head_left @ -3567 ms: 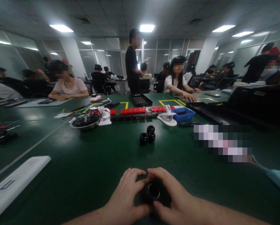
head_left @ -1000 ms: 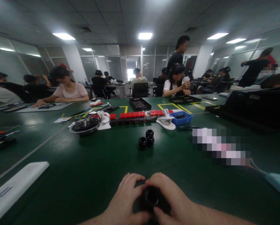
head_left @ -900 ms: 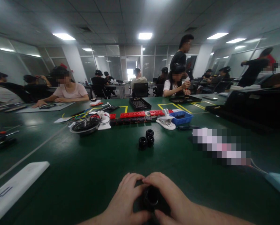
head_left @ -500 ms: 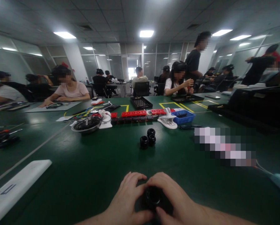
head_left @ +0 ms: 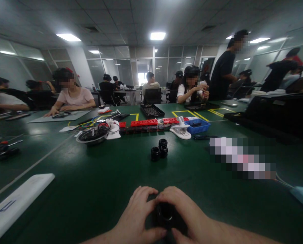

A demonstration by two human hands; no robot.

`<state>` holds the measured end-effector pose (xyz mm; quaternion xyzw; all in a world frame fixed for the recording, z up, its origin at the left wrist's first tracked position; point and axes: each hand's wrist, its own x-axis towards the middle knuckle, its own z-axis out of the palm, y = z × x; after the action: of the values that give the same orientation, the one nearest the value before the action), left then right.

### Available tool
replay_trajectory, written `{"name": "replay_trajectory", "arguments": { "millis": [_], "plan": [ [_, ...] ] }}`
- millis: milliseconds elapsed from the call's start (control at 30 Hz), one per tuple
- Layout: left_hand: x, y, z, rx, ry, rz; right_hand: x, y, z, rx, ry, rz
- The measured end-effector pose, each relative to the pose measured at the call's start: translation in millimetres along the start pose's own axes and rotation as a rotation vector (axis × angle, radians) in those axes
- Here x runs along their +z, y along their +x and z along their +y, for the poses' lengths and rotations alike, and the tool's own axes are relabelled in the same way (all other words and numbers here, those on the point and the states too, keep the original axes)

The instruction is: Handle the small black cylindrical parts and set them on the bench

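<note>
At the near edge of the green table, my left hand [head_left: 137, 213] and my right hand [head_left: 185, 211] curl toward each other with fingertips nearly meeting. Between them is a glossy black hollow round part [head_left: 166, 213], its open mouth facing up. Both hands are closed around it, thumbs on the near side. Dark shapes beside and below it are partly covered by my fingers, and I cannot make them out. Farther forward stands a small cluster of similar black hollow round parts [head_left: 155, 154], close together on the table.
A white oblong panel [head_left: 24, 200] lies at the left. Across the table are a metal bowl [head_left: 91, 135], white clamps [head_left: 181, 130], a red strip [head_left: 143, 122], a blue bin [head_left: 198, 127] and a black tray [head_left: 152, 110]. A black case [head_left: 280, 112] stands at right. People sit opposite.
My hands stay around the black round part, with the right thumb shifted slightly. In the background, a standing person has moved to the right.
</note>
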<state>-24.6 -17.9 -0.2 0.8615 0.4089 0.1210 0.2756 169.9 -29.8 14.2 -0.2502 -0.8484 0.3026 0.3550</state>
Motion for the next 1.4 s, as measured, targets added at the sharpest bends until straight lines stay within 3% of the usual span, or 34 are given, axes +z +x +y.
{"name": "replay_trajectory", "arguments": {
  "millis": [300, 533, 867, 1100, 1267, 1400],
  "plan": [
    [1.6, 0.4, -0.7, 0.043, -0.008, 0.063, 2.2, 0.6, -0.3, 0.141, -0.109, 0.085],
    [1.5, 0.8, 0.2, 0.038, 0.0, 0.052, 1.5, 1.3, 0.8, -0.009, -0.004, 0.009],
    [3.4, -0.5, -3.1, 0.052, 0.008, 0.047, 2.5, 0.5, 1.3, 0.151, -0.067, 0.054],
    [1.4, 0.5, 0.4, 0.044, 0.014, 0.033, -0.7, 1.0, 0.9, 0.019, 0.043, -0.028],
    [3.1, -0.2, -2.5, 0.052, 0.005, 0.041, 1.1, -0.1, 1.5, 0.109, -0.019, 0.062],
    [5.1, 0.0, -4.8, 0.049, -0.006, 0.053, 1.7, -0.6, 1.9, 0.182, -0.058, 0.053]
  ]
}}
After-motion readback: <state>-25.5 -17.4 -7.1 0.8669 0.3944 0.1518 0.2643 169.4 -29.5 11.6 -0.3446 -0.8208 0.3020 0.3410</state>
